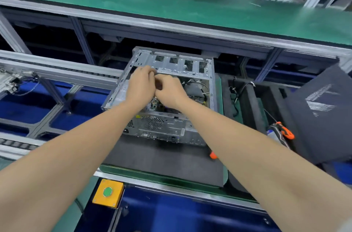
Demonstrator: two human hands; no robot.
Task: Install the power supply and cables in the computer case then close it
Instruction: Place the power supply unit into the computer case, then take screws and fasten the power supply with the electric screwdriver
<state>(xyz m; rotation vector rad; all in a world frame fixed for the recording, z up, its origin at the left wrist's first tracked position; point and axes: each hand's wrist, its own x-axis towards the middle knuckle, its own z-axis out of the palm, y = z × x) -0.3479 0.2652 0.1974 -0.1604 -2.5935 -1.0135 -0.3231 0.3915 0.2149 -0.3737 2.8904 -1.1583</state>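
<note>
1. So, the computer case (171,64) lies on its side with the open face up. It sits on a dark foam mat (162,163) towards the far edge of the green tabletop (133,171), with its rear ports facing the near edge.
2. The left hand (141,87) and right hand (169,91) are both inside the case opening, just under the drive cage, with their knuckles touching. The fingers of both are curled inward. Whatever they pinch is hidden between them, so I cannot tell whether it is a cable or a connector.
3. The power supply looks already seated at the case's rear left corner. A fan grille (152,123) shows there, but the unit's body is hidden by the arms.
4. Grey cables (196,84) loop loose inside the case on its right side, near the right hand.
5. Handling the cables: they are probably light and floppy, with small, stiff plastic plugs. Hold a plug by its body, not the wires, and push it straight in, since pins and latches likely bend or snap if it goes in skewed.
6. Handling the case: the thin sheet metal is likely stiff but sharp-edged, so keep fingers off the cut edges of the cage. It is heavy enough to stay put on the foam.
7. The side panel (323,117), dark and flat, leans off the tabletop's right edge, well apart from the case. It is probably light but flexes, so grip it by two opposite edges for closing. The case is not yet closed.
8. An orange-handled screwdriver (285,131) lies by the right edge, between the case and the panel.
</note>
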